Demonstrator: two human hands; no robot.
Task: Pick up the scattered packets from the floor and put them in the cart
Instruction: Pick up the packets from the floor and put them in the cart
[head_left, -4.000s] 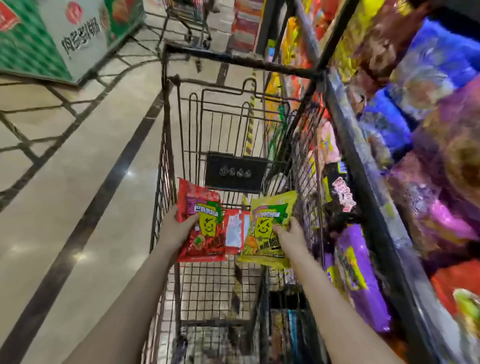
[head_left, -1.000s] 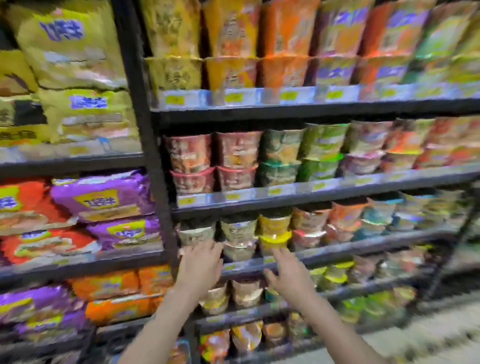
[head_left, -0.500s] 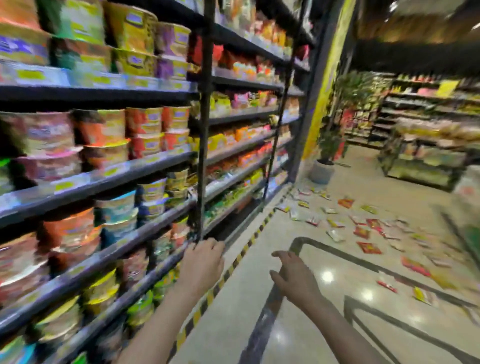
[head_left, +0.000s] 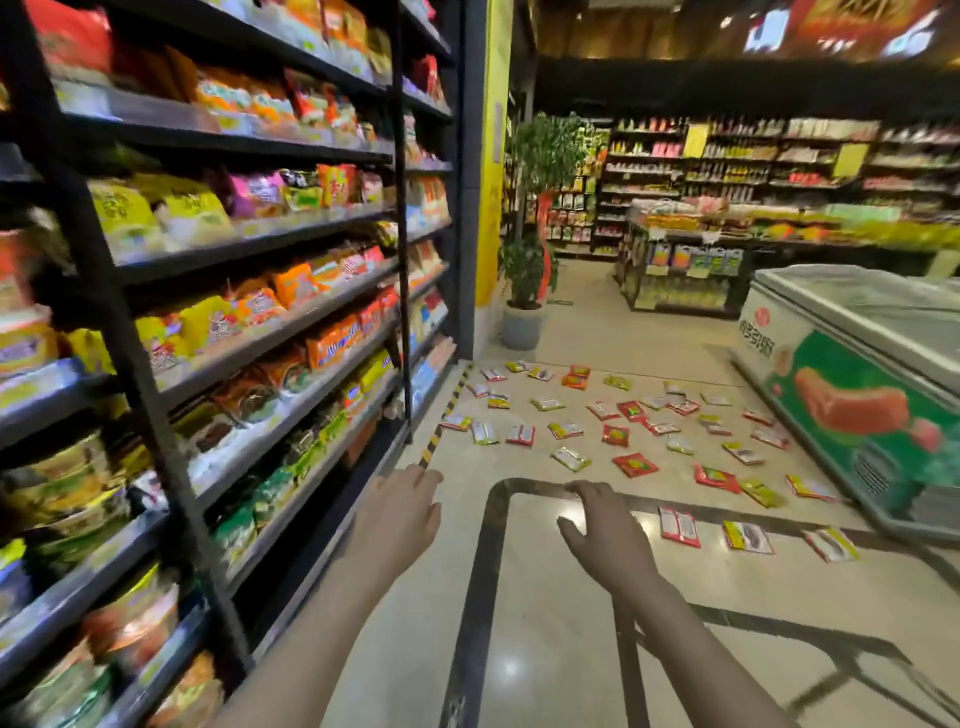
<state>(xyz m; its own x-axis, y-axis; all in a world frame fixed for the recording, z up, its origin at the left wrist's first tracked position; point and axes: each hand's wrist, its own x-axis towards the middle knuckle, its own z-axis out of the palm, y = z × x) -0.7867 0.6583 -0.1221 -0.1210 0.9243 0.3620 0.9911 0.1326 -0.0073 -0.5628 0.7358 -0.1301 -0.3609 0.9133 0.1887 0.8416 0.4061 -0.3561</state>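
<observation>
On my far left run the snack shelves (head_left: 249, 291), their stock blurred so I cannot read any label. My left hand (head_left: 400, 512) hangs out in front of me just off the shelf edge, its grip slack and wide, fingers relaxed and holding nothing. Just to its right, my right hand (head_left: 605, 535) is the same: palm down, fingers spread loosely, empty, above the dark inlaid line in the floor (head_left: 545, 649).

Ahead of both hands the scattered packets (head_left: 613, 431) lie flat across the tiles, red, yellow and green ones, from the striped tape at the shelf foot across to the chest freezer (head_left: 857, 395) on the right. Three lie nearest my right hand; the rest are well apart from me. A potted plant (head_left: 530, 260) stands beyond them by the yellow pillar.

I judge most of the job is left: dozens of packets are on the floor and neither hand carries one. The cart is not in view, so I cannot tell what it holds. The farthest packets are too small to count, and the freezer's right end is cut off.
</observation>
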